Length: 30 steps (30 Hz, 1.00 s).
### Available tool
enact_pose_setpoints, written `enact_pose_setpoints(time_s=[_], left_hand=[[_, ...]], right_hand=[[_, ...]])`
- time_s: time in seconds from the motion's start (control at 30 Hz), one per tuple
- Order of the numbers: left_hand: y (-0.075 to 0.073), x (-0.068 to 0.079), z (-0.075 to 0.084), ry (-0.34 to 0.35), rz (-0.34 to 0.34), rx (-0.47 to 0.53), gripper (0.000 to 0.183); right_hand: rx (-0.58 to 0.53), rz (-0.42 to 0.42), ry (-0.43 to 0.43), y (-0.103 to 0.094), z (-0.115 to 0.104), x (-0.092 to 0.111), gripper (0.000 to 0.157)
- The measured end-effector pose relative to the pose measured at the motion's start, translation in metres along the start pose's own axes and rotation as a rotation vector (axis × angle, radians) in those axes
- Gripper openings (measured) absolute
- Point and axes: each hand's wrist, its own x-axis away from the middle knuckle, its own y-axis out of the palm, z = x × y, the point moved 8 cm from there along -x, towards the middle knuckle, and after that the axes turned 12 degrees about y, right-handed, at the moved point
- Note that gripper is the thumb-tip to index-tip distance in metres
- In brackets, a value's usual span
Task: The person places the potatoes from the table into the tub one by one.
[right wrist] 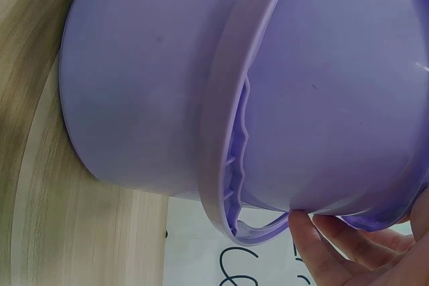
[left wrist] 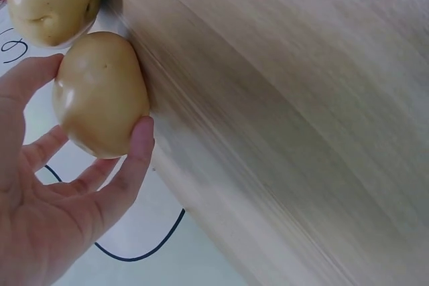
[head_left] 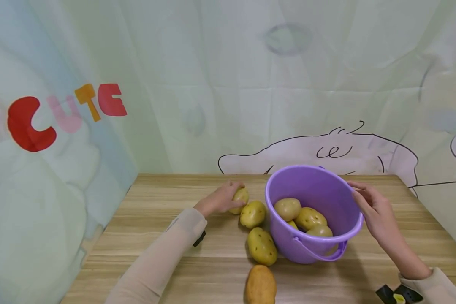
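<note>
Holding a pale potato [head_left: 241, 196] in the left hand [head_left: 220, 200], fingers [left wrist: 129, 165] and thumb curled round it, left of the purple bucket [head_left: 286, 244]; cannot tell if clear of the table [head_left: 175, 190]. Gripping the bucket's right rim with the right hand [head_left: 380, 215], fingers clamped there. Note pale and yellow potatoes [head_left: 310, 218] inside the bucket. Note also, running toward the near edge of view: two yellow-green potatoes [head_left: 262, 246] beside the bucket, then a brown-orange potato [head_left: 261, 285], nearest.
</note>
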Motion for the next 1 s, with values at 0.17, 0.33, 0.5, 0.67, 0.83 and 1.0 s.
enact_pose_setpoints(time_s=[0.17,0.33,0.5,0.67,0.83,1.0], left_hand=[[0.0,0.001,-0.001,0.0,0.004,0.028,0.057],[-0.001,0.001,-0.001,0.014,0.009,0.032,0.055],[-0.002,0.002,-0.002,0.004,0.008,0.037,0.059],[-0.006,0.005,-0.002,0.004,0.016,0.046,0.06],[-0.01,0.006,0.001,0.017,0.014,0.033,0.06],[-0.016,0.009,0.006,0.029,0.018,0.041,0.06]], right_hand=[[-0.002,-0.003,-0.006,0.0,0.0,0.0,0.032],[-0.011,-0.005,-0.01,0.0,0.001,-0.001,0.033],[-0.01,-0.004,-0.013,0.0,0.0,-0.001,0.032],[-0.008,-0.006,-0.012,0.0,0.0,0.0,0.033],[-0.005,-0.002,-0.006,0.0,0.0,0.0,0.033],[-0.005,-0.007,-0.004,0.0,0.0,0.0,0.032]])
